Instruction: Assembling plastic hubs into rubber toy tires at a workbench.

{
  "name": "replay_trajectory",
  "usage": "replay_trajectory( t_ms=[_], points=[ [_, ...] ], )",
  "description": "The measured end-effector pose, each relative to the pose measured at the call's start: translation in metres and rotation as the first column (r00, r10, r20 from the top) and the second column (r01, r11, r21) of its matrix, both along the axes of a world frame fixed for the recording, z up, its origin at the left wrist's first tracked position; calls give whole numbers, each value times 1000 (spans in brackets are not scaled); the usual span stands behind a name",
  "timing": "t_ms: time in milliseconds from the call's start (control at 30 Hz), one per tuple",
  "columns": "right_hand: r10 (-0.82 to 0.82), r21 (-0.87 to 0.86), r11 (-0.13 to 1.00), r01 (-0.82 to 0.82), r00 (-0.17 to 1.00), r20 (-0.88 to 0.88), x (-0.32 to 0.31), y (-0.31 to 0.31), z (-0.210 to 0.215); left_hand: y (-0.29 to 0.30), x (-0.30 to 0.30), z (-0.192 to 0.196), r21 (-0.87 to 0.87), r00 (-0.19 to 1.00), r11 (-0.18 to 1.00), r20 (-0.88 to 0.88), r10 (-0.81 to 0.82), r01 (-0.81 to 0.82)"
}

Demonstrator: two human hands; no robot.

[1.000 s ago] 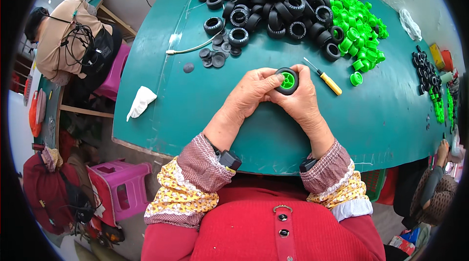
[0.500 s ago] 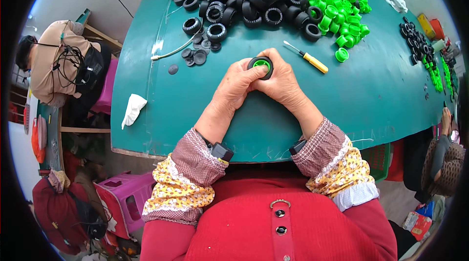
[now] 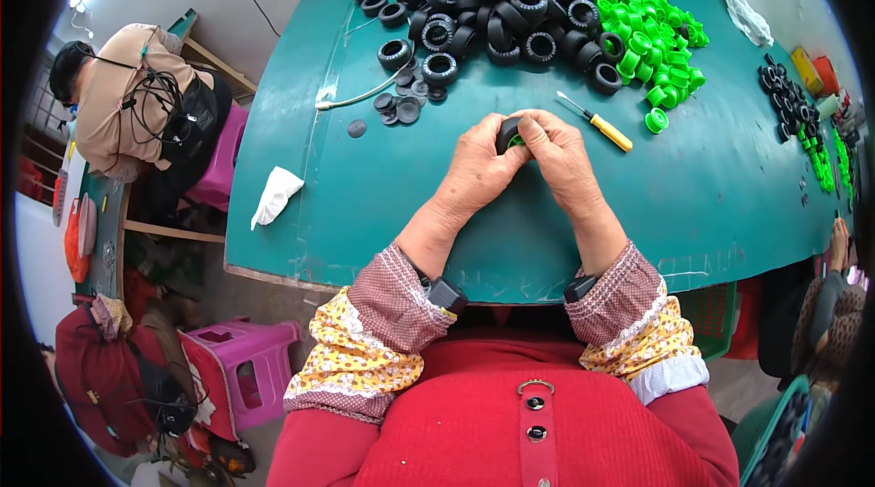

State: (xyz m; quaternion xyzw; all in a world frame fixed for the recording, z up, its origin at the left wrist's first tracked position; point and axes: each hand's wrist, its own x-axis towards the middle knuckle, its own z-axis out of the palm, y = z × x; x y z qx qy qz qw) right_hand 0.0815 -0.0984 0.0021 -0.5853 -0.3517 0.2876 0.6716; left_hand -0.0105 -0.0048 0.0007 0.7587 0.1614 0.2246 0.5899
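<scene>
Between my two hands is a small black toy tire (image 3: 507,133) with a bright green wheel hub showing at its inner side. My left hand (image 3: 481,164) grips it from the left, fingers wrapped round the rubber. From the other side my right hand (image 3: 558,157) closes on it, its thumb pressing near the hub. Fingers hide much of the wheel. A flat screwdriver (image 3: 609,132) with a yellow handle lies just right of my right hand. Farther off are a heap of loose black tires (image 3: 492,4) and a pile of green hubs (image 3: 652,41).
Dark discs (image 3: 401,107) lie left of the tires, beside a pale cord (image 3: 360,100). A crumpled white tissue (image 3: 275,195) rests on the green table (image 3: 365,205) at left. Other people sit at both sides, one near a pink stool (image 3: 246,369). A plastic bag (image 3: 749,18) lies far right.
The tire has tilted, so its hub faces me less than before. My right thumb has shifted onto it. The whole view has moved slightly, with the table contents appearing farther right and lower.
</scene>
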Motion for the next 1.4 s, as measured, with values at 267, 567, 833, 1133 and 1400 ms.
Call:
replay_trajectory(
  t_ms=[267, 567, 833, 1133, 1400],
  points=[
    [129, 25, 991, -131, 897, -422, 8, 2, 6, 5, 0, 8, -337, 998, 940, 66, -25, 45],
    [99, 128, 991, -49, 900, -425, -2, 3, 10, 11, -1, 5, -626, 971, 755, 234, -56, 194],
    [10, 52, 999, 13, 912, -411, -4, 5, 8, 5, 1, 5, -509, 981, 843, 164, -103, 173],
    [42, 78, 997, -3, 857, -513, -10, 14, 7, 8, 1, 2, -592, 980, 800, 198, 30, 95],
    [202, -153, 969, -194, 978, 42, 31, 5, 21, 19, -4, 7, -567, 982, 803, 87, -165, 185]
  ],
)
